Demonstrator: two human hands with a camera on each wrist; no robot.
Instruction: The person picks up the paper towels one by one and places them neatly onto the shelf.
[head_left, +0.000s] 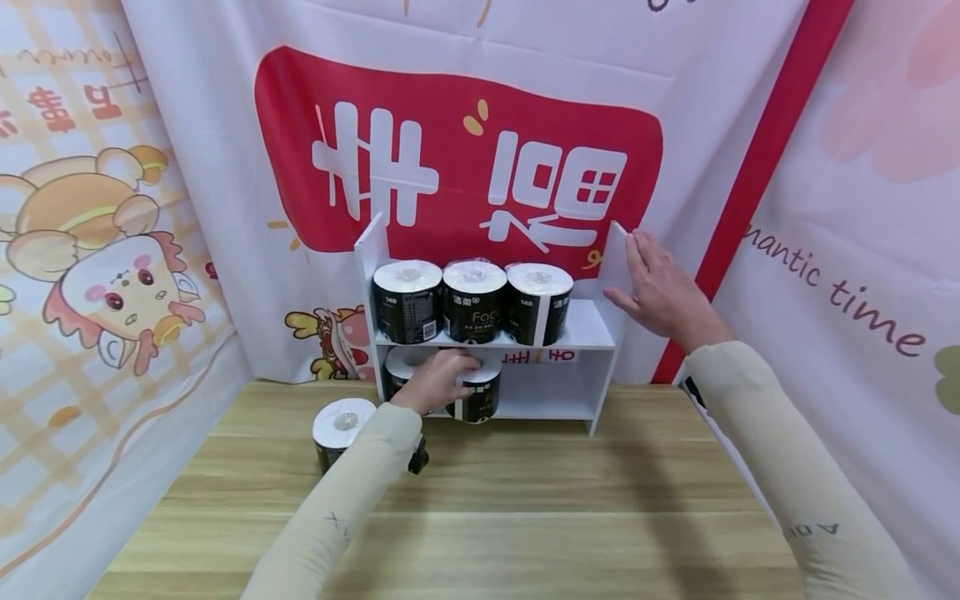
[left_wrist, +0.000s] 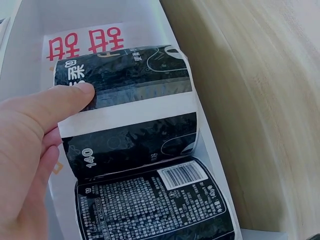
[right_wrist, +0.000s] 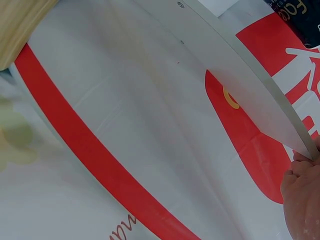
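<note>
In the head view, a white two-tier shelf [head_left: 606,383] stands on the wooden table. My left hand [head_left: 438,379] grips a black-wrapped toilet paper roll [head_left: 480,398] on the lower tier; in the left wrist view its thumb [left_wrist: 75,97] presses the wrapper while the other fingers are mostly hidden. Against that roll's left side sits another toilet paper roll [left_wrist: 150,205] with a barcode. At the top of the shelf's right side panel [right_wrist: 250,95], my right hand [head_left: 667,287] touches the edge, fingers straight and thumb spread.
Three wrapped rolls stand in a row on the upper tier, the middle roll [head_left: 475,304] among them. One more roll [head_left: 343,425] stands on the table [head_left: 525,517] left of the shelf, partly behind my left forearm. A printed curtain [head_left: 465,50] hangs behind and at both sides.
</note>
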